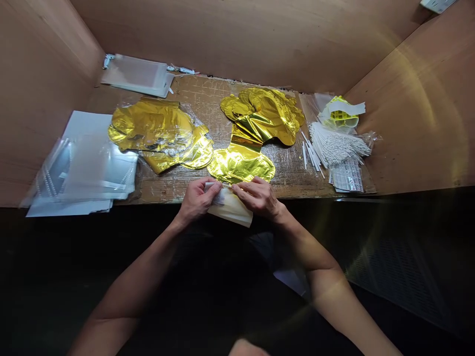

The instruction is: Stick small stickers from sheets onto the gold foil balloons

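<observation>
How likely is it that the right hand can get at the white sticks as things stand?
Likely yes. The right hand is pinching a pale sheet together with the left hand, so it would have to let go first, but only a stretch of wooden board lies between it and the white sticks.

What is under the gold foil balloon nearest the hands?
Scratched wooden board shows around the gold foil balloon; the area directly beneath it is covered and cannot be seen.

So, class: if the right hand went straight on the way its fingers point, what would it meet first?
The right hand would first meet the pale folded sheet at its fingertips, then the left hand beyond, though depth is unclear.
</observation>
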The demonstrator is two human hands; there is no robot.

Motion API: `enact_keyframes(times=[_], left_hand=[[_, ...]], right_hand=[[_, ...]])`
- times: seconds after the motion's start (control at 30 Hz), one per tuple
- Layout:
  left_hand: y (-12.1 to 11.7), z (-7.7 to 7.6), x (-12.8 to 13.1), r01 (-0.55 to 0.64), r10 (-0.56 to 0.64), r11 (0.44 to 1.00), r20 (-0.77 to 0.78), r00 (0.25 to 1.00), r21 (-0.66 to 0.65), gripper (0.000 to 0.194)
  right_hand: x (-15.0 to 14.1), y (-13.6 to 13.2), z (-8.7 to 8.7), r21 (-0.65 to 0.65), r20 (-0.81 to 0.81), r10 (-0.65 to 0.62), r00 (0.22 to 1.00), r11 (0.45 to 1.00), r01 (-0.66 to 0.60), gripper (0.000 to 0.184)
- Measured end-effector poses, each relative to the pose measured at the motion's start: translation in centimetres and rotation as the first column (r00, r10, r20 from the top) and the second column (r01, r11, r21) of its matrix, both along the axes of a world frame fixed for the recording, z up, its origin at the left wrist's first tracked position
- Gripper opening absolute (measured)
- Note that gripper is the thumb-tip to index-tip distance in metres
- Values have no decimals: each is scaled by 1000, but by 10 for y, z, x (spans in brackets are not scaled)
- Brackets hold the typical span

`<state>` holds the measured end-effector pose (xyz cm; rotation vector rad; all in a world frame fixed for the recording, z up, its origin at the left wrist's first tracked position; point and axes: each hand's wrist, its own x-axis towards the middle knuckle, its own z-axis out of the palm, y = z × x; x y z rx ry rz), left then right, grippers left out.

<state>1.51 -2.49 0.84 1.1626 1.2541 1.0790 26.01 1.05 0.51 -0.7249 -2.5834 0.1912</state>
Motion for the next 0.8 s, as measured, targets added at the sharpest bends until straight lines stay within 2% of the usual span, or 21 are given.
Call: enact_keyframes(times=[0.1,0.2,0.27,0.33,0.37,0.43,0.5,0.57,0.6,0.67,0.73,0.8], left_hand=[[0,0,0,9,-9,1000,9,1000,-10,38],[-2,-2,-2,4,-4,1000,-11,1000,5,38],[-4,-4,-5,20,-18,999,-68,998,37,36],[-7,-8,-8,76,-64,994,-141,988,82,33],[-9,-10,-9,121,-100,986,-176,979,115,31],[-11,-17,-7,245,-186,944,-260,948,220,26],[-12,-25,-3,393,-247,853,-399,883,342,21],[-12,-34,2,523,-245,753,-568,785,399,20],[-13,-37,5,566,-224,720,-638,737,401,20],[-13,-43,8,605,-175,690,-720,672,397,21],[-14,-46,9,618,-143,675,-750,646,403,22],[-15,-47,8,624,-127,662,-759,639,415,22]], right_hand=[[-3,-4,1,-11,-15,-2,1000,1000,2,28],[-9,-9,5,-103,-69,-52,996,994,45,21],[-12,-8,8,-183,-196,-169,966,974,133,18],[-12,-1,11,-302,-293,-308,905,928,218,18],[-11,4,11,-370,-293,-359,886,897,241,18],[-10,16,9,-482,-202,-398,895,836,263,16],[-11,25,5,-529,-62,-378,924,797,291,16],[-15,28,0,-478,86,-360,929,803,355,18],[-17,28,-2,-411,158,-374,914,817,405,19],[-20,27,-5,-218,263,-468,844,823,524,22],[-18,26,-4,-67,281,-563,777,796,601,27],[-15,28,-3,-61,275,-540,796,816,575,29]])
